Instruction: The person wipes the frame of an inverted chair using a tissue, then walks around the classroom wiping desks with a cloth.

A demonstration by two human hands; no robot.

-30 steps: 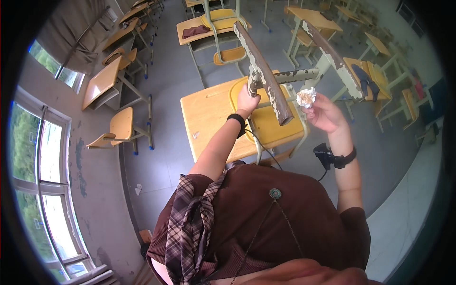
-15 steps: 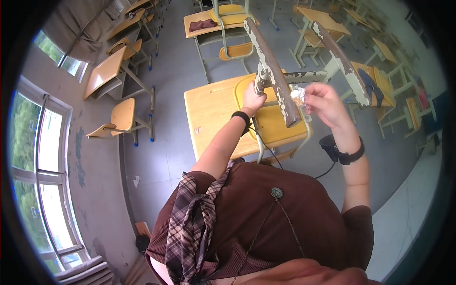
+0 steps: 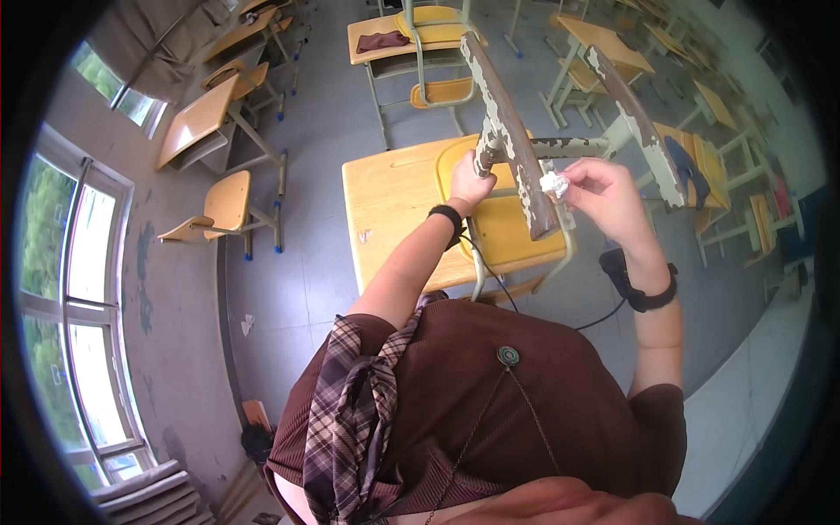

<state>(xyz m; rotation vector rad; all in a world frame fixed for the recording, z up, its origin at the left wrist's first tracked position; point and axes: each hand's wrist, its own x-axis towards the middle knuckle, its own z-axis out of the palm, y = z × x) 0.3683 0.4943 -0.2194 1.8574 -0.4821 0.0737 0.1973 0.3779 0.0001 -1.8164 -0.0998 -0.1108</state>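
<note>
A chair with a yellow seat [image 3: 521,236] rests upside down on a wooden desk [image 3: 381,206], its metal frame sticking up toward me. Brown and cream paint is peeling off the near foot bar [image 3: 528,179] and the far foot bar [image 3: 632,114]. My left hand [image 3: 472,184] is wrapped round the chair's upright leg just below the near bar. Between the thumb and fingers of my right hand [image 3: 610,199] is a crumpled white wad [image 3: 554,185], perhaps tissue or paper, at the right side of the near bar. Whether it touches the bar is unclear.
Another desk [image 3: 411,42] ahead carries a dark red cloth [image 3: 382,41] and an upturned chair [image 3: 437,22]. A wooden chair [image 3: 229,203] and desk [image 3: 199,118] stand left by the windows [image 3: 87,289]. Dark cloth [image 3: 687,171] hangs at right. Paper scraps [image 3: 248,324] lie on the floor.
My right hand has shifted slightly, and the white wad shows more plainly beside the near bar. My left hand keeps its grip on the leg. The whole view has tilted a little.
</note>
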